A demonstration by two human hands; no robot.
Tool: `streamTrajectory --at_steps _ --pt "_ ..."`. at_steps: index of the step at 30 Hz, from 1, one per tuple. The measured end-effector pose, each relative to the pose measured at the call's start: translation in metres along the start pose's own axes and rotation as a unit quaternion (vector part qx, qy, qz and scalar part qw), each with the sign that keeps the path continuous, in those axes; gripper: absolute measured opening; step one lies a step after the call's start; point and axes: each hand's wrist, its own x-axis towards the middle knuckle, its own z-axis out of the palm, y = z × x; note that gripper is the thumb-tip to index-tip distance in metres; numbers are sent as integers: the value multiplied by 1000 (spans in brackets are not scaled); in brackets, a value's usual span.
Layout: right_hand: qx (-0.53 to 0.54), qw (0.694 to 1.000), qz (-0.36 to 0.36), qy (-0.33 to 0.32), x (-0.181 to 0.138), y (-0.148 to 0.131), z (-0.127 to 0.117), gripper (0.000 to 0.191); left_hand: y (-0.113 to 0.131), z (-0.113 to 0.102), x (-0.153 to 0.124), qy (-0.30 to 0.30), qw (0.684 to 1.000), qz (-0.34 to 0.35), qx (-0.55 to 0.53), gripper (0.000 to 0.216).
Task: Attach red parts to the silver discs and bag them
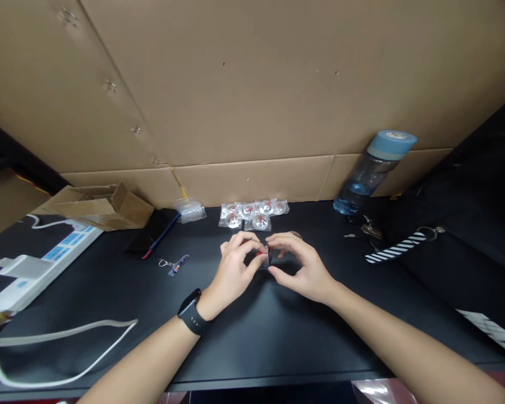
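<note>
Over the middle of the black table, both hands meet at a small thin disc [269, 256], seen nearly edge-on, with a bit of red on its left side. My left hand [240, 259], a black watch on its wrist, pinches the red part between thumb and fingers. On the other side, my right hand [299, 264] grips the disc's rim with thumb below and fingers above. What kind of thing the disc is cannot be made out. Just beyond the hands lie several clear packets [261, 222] holding silvery round pieces with red marks.
Clear bags [191, 211], a dark pouch with a pen [162, 234] and a keychain [178, 265] lie left. Farther left are an open cardboard box [96, 210], a power strip [46, 275] and white cables. A water bottle [366, 178] and keys with a striped strap [395, 249] occupy the right.
</note>
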Motion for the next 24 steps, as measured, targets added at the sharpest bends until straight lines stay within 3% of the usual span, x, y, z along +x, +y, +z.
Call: streamTrajectory --at_steps 13,24 --pt "11 1000 13 -11 0 0 1 44 0 1 -5 29 998 20 45 10" --pt "120 988 88 -27 -4 3 4 41 -3 1 -4 37 996 57 65 8"
